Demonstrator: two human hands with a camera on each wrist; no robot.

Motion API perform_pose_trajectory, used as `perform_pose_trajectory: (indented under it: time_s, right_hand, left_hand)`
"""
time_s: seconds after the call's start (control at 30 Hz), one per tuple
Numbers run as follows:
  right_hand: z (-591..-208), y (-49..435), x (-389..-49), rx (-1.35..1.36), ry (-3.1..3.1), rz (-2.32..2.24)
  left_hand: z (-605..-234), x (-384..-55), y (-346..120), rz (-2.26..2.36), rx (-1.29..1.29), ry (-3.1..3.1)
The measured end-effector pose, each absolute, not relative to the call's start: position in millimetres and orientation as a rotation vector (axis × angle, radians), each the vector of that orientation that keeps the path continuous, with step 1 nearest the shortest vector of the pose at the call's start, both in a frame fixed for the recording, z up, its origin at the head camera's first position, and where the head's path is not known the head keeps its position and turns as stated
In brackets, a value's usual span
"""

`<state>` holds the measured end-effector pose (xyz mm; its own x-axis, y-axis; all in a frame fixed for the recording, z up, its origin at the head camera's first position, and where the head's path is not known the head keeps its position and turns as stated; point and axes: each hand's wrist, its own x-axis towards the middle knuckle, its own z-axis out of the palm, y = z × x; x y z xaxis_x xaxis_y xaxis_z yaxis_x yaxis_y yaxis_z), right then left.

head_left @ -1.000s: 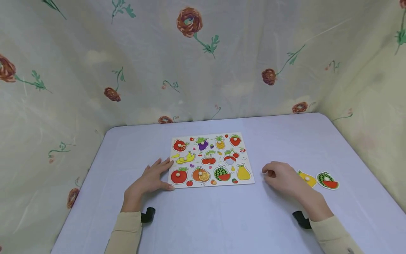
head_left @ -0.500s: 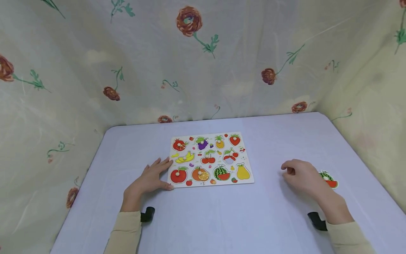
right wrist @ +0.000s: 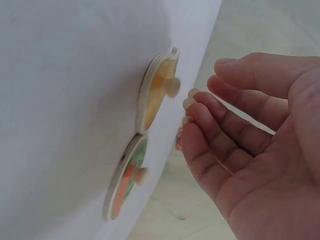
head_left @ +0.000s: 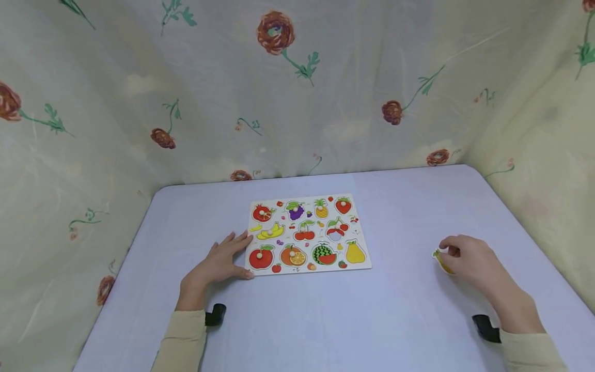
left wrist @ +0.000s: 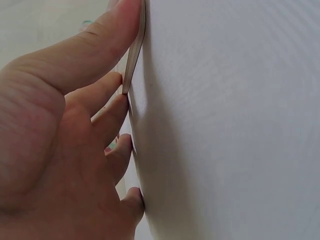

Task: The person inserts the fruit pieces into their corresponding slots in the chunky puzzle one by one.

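A white fruit puzzle board (head_left: 299,271) lies in the middle of the table, its pictures set in rows, many with small knobs. My left hand (head_left: 220,261) rests at its left side, fingertips and thumb touching the board's edge (left wrist: 134,60). To the right, my right hand (head_left: 474,261) hovers with loosely curled fingers over a yellow pear piece (head_left: 443,262), partly covering it. The right wrist view shows the pear piece (right wrist: 159,87) and a watermelon piece (right wrist: 129,182), each with a knob. A gap separates these fingers from both knobs. In the head view the watermelon piece is hidden.
A pale cloth covers the table (head_left: 325,320). Behind and beside it hangs a flowered curtain (head_left: 344,129). A black strap piece (head_left: 216,315) shows at my left wrist and another black piece (head_left: 486,328) at my right.
My right hand has moved right, away from the board, and now stands over the loose pieces, hiding the watermelon piece. My left hand stays at the board's edge.
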<state>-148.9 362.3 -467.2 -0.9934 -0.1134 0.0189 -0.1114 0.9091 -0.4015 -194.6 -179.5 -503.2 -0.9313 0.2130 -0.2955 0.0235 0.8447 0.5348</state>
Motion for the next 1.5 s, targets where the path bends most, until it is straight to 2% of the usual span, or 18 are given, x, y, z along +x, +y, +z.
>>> perform_pose_trajectory:
  time_s: [0.7, 1.5]
  right_hand:
    - [-477.0, 402.0, -141.1, -0.037, 3.152, -0.570]
    - [-479.5, 412.7, -140.5, 0.065, 3.028, -0.495]
  left_hand:
    - [-500.3, -191.9, -180.0, 0.807, 0.162, 2.665]
    - [-500.7, -193.5, -180.1, 0.784, 0.170, 2.665]
